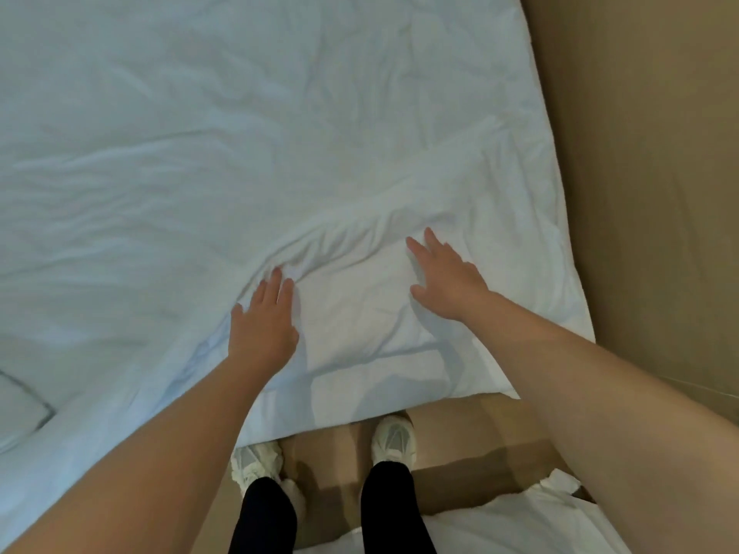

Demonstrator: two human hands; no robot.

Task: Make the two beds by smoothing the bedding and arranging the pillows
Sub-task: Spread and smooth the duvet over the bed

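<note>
A white duvet (240,133) covers the bed in front of me and fills most of the view, creased all over. My left hand (262,321) lies flat on it near the bed's near edge, fingers straight, with a ridge of bunched fabric just beyond the fingertips. My right hand (448,273) is spread flat on the duvet to the right, fingers apart, near the bed's right corner. A raised fold (360,221) curves between and beyond both hands. A pillow corner (20,409) shows at the far left edge.
Brown floor (648,193) runs along the bed's right side. My feet in white shoes (394,437) stand on the floor strip at the bed's near edge. White bedding of a second bed (532,521) lies behind me at the bottom right.
</note>
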